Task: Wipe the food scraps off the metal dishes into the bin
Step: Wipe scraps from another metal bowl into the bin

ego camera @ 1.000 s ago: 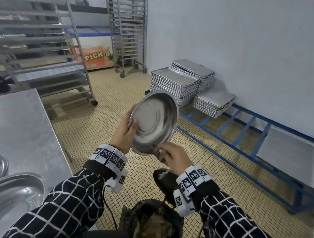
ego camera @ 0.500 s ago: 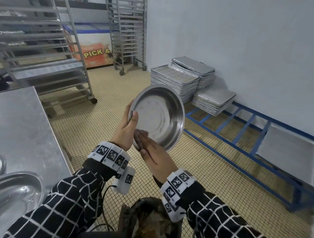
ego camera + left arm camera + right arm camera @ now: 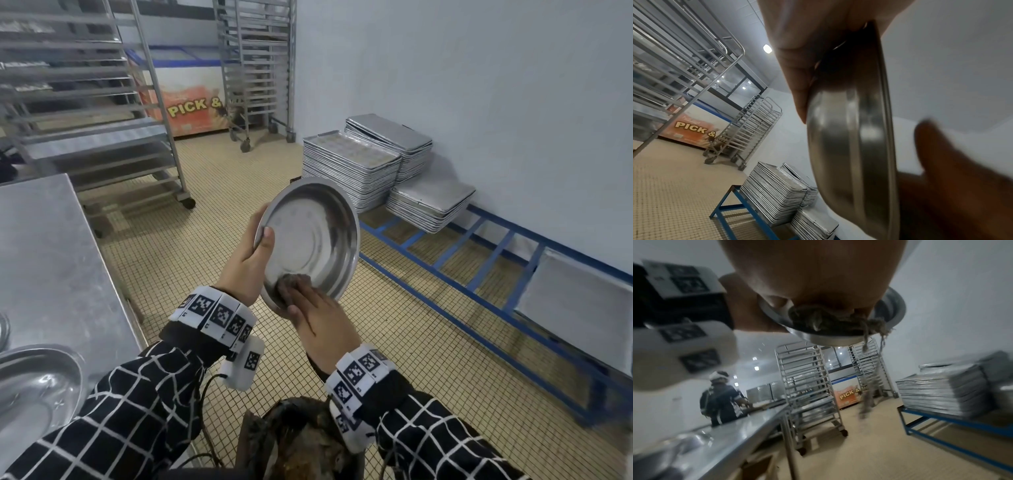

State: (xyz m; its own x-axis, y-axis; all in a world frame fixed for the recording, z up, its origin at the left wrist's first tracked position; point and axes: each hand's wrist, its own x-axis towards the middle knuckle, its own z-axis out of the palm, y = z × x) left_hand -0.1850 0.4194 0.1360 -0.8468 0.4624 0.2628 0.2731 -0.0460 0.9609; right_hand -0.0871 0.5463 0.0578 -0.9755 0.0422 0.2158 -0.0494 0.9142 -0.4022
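Your right hand (image 3: 320, 317) presses a dirty grey rag (image 3: 830, 321) against the lower inside of the round metal dish (image 3: 317, 236), with the fingers laid over it; how tightly they curl I cannot tell. Your left hand (image 3: 246, 263) grips the dish at its left rim, thumb inside and fingers behind, holding it tilted on edge. The dish is in the air above the dark bin (image 3: 298, 442), beside the steel table (image 3: 51, 260).

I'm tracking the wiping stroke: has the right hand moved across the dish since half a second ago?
Yes. The right hand has slid from the left rim, beside the left thumb, to the lower rim of the dish.
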